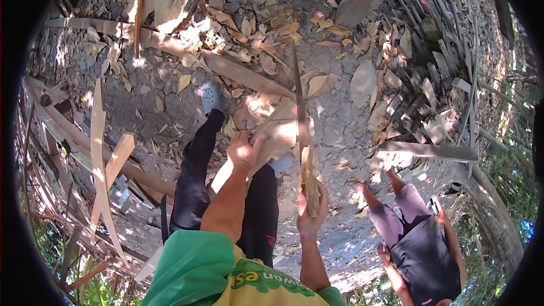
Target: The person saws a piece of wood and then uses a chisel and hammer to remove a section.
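Observation:
A handsaw (299, 99) with a long, narrow dark blade and a rough wooden handle stretches away from me. My right hand (313, 209) is wrapped round the handle. The blade runs along the right end of a pale wooden board (283, 136), touching or very near its edge. With my left hand (243, 150) I grip the board from above, fingers at its left side and thumb toward the saw. The board slants across in front of my legs, over my right leg. A light grey clog (211, 97) shows on my left foot; the other is mostly hidden under the board.
A long plank (246, 73) lies beyond the board among dry leaves. Crossed wooden strips (102, 164) lean at the left. Split wood is heaped (422, 90) at the right, near a short timber (428, 151). Another person (425, 255) in dark clothes is at the lower right.

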Action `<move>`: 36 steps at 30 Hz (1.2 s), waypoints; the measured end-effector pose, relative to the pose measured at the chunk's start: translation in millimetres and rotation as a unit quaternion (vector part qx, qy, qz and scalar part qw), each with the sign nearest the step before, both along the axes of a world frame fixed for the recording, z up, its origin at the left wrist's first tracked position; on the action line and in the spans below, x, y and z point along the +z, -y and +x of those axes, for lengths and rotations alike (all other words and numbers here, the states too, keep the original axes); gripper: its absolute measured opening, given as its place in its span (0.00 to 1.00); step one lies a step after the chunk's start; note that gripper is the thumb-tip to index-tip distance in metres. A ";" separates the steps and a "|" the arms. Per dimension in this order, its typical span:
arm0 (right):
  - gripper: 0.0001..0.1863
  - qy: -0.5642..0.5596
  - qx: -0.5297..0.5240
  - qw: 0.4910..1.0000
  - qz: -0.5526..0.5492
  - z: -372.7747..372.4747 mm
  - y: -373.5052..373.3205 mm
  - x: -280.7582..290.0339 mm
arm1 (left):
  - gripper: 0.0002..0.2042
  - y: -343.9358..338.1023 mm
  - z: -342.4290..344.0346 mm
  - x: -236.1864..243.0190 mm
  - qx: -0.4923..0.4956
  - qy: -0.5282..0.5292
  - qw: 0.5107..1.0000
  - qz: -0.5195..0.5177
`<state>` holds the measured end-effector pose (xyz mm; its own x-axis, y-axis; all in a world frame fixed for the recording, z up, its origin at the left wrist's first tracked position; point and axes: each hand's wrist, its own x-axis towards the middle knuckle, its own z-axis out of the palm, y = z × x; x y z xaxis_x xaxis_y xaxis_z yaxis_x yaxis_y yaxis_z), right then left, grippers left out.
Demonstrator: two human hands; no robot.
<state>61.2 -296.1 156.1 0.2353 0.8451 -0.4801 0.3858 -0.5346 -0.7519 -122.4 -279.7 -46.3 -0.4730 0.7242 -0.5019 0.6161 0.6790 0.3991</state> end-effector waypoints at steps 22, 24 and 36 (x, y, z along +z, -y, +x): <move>0.31 -0.176 0.087 0.953 0.229 50.0 54.2 -122.9 | 0.33 13.2 11.5 4.4 -0.023 -0.088 0.987 0.130; 0.31 -0.170 0.082 0.954 0.233 54.3 64.2 -126.2 | 0.34 15.3 10.8 2.8 -0.024 -0.061 0.988 0.137; 0.31 -0.094 0.078 0.967 0.222 93.7 175.1 -117.6 | 0.45 13.8 -1.7 -21.4 -0.088 -0.132 0.982 0.107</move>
